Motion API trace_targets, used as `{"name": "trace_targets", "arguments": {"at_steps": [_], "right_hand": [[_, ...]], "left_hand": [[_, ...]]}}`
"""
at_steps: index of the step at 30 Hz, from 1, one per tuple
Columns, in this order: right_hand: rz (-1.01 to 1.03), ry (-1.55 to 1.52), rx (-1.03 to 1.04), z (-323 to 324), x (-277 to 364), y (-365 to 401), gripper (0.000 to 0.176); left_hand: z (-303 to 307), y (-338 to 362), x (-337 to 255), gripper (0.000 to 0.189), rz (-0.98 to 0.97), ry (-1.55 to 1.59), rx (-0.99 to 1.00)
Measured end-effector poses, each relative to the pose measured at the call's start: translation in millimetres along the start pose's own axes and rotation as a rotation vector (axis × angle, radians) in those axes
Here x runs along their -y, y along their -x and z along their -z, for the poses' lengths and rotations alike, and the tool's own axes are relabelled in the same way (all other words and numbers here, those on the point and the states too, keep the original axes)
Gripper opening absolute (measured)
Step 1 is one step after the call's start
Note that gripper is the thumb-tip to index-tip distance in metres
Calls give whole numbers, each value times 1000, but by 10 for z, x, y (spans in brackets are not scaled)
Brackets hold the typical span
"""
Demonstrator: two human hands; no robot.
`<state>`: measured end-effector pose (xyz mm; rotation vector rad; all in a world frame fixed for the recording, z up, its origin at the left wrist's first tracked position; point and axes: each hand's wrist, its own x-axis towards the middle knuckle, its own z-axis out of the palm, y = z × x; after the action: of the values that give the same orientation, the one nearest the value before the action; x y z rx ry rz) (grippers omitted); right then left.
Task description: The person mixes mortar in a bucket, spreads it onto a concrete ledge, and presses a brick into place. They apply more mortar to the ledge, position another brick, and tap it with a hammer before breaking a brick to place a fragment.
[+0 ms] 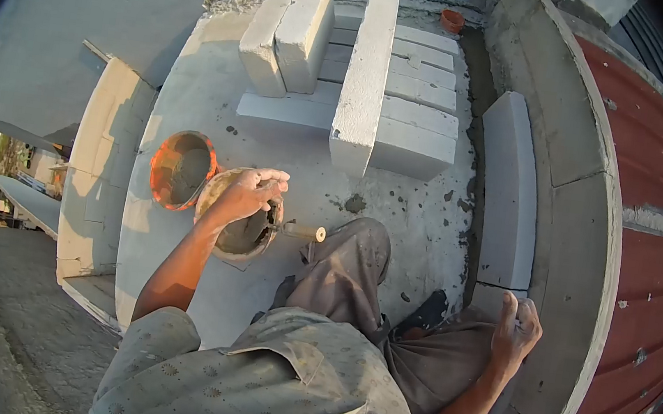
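Note:
Over the rim of a round bowl of grey mortar is my left hand, its fingers bent; whether they hold anything is hard to make out. A trowel with a wooden handle rests in the bowl, its handle sticking out to the right, apart from my fingers. An orange bucket with grey material in it stands left of the bowl. My right hand is raised beside my right knee near the block wall, fingers curled upward and apart from the thumb, with nothing visible in it.
White blocks lie stacked ahead, with a long block across them and two upright blocks at left. Another white block sits along the right wall. A small orange container is at the back. Red metal sheeting lies beyond the wall.

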<state>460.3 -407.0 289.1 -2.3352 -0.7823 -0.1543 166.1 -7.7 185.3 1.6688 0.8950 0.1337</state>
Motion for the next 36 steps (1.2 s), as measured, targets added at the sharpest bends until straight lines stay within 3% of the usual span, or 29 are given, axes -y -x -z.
{"name": "trace_targets", "arguments": {"at_steps": [1, 3, 4, 7, 10, 13, 14, 17, 21, 26, 30, 33, 36], "right_hand": [[-17, -18, 12, -44, -49, -8, 37], [-56, -41, 15, -91, -121, -21, 41], [-89, 30, 91, -65, -94, -41, 35], [19, -36, 47, -4, 284, 27, 20], [-133, -307, -127, 203, 259, 125, 22], [-161, -386, -268, 325, -121, 258, 25], [-297, -461, -198, 332, -236, 379, 37], [-45, -205, -58, 119, -188, 609, 51], [-78, -13, -127, -188, -175, 733, 60], [-77, -24, 13, -67, -145, 480, 50], [-80, 74, 112, -15, -255, 281, 44], [-41, 262, 176, -39, -229, 144, 41], [122, 402, 270, -137, 31, 6, 38]], "left_hand": [[147, 80, 60, 47, -8, 33, -195], [461, 115, 413, 46, 52, -83, -369], [556, 139, 461, 45, 65, -144, -446], [529, 269, 444, 44, 84, 4, -429], [350, 294, 173, 43, 26, -23, -369], [124, 90, -155, 44, -56, -17, -351], [85, -16, -225, 46, -81, -1, -305], [-25, -263, -513, 49, -161, -64, -218], [49, -306, -544, 52, -217, -118, -260], [356, 7, -4, 45, -98, -183, -452], [604, 274, 750, 42, 22, -179, -607], [652, 349, 1273, 40, 113, -42, -608], [462, 292, 1331, 36, 45, -4, -643]]}}
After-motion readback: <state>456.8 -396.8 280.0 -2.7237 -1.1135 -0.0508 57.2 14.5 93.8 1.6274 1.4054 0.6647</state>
